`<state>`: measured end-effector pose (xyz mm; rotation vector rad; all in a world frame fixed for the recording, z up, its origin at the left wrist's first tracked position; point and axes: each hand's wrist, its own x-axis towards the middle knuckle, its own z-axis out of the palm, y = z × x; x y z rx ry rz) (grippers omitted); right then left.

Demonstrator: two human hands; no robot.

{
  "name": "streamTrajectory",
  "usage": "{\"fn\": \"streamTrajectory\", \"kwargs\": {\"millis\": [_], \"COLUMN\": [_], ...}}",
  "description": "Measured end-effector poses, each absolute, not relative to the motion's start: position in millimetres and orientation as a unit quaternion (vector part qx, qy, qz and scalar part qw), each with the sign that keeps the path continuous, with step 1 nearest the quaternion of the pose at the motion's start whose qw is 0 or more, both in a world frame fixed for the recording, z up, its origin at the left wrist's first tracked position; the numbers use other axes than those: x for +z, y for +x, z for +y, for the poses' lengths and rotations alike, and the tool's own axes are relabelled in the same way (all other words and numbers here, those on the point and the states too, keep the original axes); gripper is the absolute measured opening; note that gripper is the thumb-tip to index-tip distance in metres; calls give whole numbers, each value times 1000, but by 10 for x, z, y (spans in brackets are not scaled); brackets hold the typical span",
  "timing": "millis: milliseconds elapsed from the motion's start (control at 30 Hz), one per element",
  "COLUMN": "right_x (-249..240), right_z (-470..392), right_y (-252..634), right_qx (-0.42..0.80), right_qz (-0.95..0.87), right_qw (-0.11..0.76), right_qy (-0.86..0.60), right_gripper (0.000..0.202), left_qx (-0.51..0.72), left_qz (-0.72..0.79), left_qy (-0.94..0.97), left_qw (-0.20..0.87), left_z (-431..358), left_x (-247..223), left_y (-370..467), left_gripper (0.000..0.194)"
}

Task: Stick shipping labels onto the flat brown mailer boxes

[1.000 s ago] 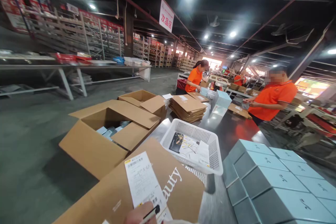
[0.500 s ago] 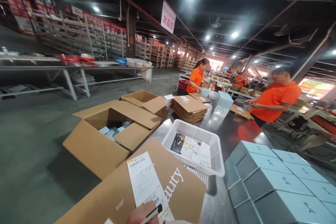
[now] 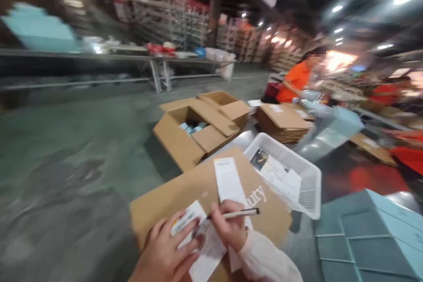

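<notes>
My right hand [image 3: 231,227], in a pale sleeve, grips a pen [image 3: 243,213]; its dark end points right, and the other end is over a paper slip [image 3: 209,251]. My left hand [image 3: 167,246] lies over the left part of that slip with its fingers spread. Beneath both hands is a flat brown cardboard piece [image 3: 172,200] with white lettering, of which "uty" shows. A second printed label slip [image 3: 228,178] lies farther up on the cardboard, partly behind my right hand. Motion blur hides the writing.
A white basket [image 3: 312,185] holding papers stands beyond the cardboard. Stacked light-blue boxes [image 3: 360,238] are at right. Open cartons [image 3: 175,141] sit ahead, near a stack of flattened cardboard [image 3: 280,119]. A co-worker in orange [image 3: 295,79] stands farther back.
The view has swung left and down, so things appear farther right. My left hand has come into view on the paper slip. My right hand still grips the pen and shows more fully.
</notes>
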<state>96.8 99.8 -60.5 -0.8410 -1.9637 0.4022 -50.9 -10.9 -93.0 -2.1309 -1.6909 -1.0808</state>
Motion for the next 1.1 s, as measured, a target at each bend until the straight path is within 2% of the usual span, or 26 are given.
{"fn": "streamTrajectory", "kwargs": {"millis": [100,233,633,1100], "right_x": [-520,-508,-570,-571], "right_z": [1090,1123,1163,1149], "right_y": [925,907,837,816], "right_qx": [234,264,209,192], "right_qz": [-812,-822,-858,-864], "right_qw": [419,393,356,356], "right_qy": [-332,-316,-307,-300], "right_gripper": [46,44,45,43], "left_qx": [-332,-312,-287,-268], "left_qz": [-580,-590,-599,-598], "left_qy": [-741,-743,-747,-754], "left_qw": [71,45,21,38], "left_z": [-107,-115,-115,-112], "left_x": [-881,-828,-771,-787], "left_y": [-586,-666,-671,-659], "left_gripper": [17,18,25,27]}}
